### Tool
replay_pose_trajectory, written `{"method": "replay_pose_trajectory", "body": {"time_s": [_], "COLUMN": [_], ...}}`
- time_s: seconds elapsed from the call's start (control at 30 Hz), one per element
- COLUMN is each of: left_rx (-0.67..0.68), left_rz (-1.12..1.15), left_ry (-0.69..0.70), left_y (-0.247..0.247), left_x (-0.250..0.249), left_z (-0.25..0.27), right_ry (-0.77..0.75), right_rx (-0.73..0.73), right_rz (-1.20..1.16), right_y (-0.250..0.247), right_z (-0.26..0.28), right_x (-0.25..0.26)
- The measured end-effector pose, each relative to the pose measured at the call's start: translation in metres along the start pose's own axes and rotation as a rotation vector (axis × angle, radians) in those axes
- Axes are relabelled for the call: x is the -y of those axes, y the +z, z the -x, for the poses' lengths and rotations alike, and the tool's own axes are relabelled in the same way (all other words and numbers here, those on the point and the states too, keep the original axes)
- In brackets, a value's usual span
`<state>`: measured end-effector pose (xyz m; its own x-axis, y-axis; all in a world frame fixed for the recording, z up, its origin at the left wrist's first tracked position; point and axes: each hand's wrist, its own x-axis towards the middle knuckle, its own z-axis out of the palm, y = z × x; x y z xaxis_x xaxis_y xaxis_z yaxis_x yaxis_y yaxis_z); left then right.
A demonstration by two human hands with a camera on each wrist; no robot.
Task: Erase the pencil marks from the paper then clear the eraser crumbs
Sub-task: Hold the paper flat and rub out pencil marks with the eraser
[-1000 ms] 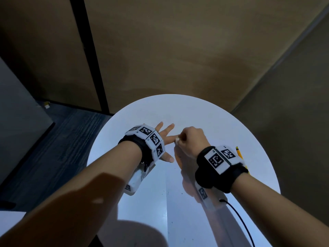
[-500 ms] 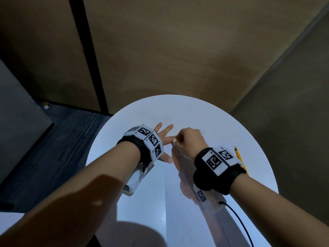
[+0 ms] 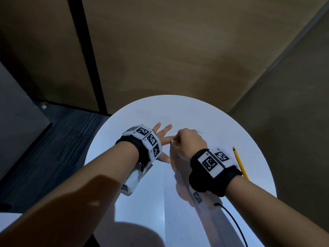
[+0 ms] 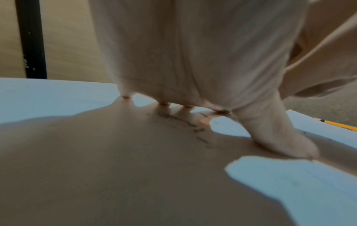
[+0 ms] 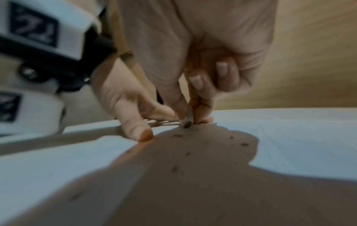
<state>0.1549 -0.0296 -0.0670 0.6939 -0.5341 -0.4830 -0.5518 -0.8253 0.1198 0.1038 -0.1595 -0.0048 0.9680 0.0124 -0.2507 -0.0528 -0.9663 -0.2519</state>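
A: What could go wrong from here?

B: The paper (image 3: 179, 207) is thin and lies flat on the white desk (image 3: 195, 113). The left hand (image 3: 161, 138) has its fingers spread and pressed on the sheet, next to the rubbing spot. If this hand lifts or slides, the sheet could wrinkle or tear under the eraser (image 5: 187, 118).

A: And the right hand (image 3: 188, 143)?

B: It pinches the small eraser between thumb and fingertips, the other fingers curled in. The piece is small, so it may slip out. Also the tip looks dark with graphite, and this may smear the pencil marks (image 4: 179, 122) instead of removing them.

A: Which way does the eraser point?

B: Its long axis stands nearly upright, with the dirty end down and touching the paper, just beside the left fingertips. Dark crumbs (image 5: 178, 135) lie near it on the sheet; a careless sweep could press them into the paper.

A: And the pencil (image 3: 239, 162)?

B: It lies apart, near the desk's right edge.
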Motion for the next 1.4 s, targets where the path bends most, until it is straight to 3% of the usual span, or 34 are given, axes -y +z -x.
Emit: {"method": "replay_pose_trajectory", "body": {"time_s": [0.3,0.43,0.57,0.83,1.0,1.13,1.4], "left_rx": [-0.004,-0.017,0.002,-0.029,-0.014,-0.023,0.005], "left_rz": [0.007,-0.029,0.041,-0.113,-0.016,-0.071,0.017], "left_ry": [0.004,-0.008,-0.001,-0.04,-0.002,-0.021,-0.017], "left_y": [0.0,0.003,0.003,0.015,0.009,0.013,0.004], "left_x": [0.003,-0.001,0.004,0.008,0.007,0.007,0.002], "left_z": [-0.001,-0.003,-0.004,-0.014,-0.009,-0.01,-0.002], "right_ry": [-0.014,-0.069,-0.019,-0.084,-0.019,-0.064,0.044], "right_rx": [-0.007,0.106,-0.035,0.019,-0.096,-0.034,0.018], "right_rz": [0.016,-0.1,-0.246,-0.111,-0.166,-0.097,-0.039], "right_y": [0.0,0.002,-0.017,0.008,0.005,0.007,-0.003], "right_z": [-0.001,-0.002,-0.011,-0.002,0.0,0.0,-0.009], "right_x": [0.0,-0.002,-0.023,-0.002,-0.008,-0.001,-0.003]}}
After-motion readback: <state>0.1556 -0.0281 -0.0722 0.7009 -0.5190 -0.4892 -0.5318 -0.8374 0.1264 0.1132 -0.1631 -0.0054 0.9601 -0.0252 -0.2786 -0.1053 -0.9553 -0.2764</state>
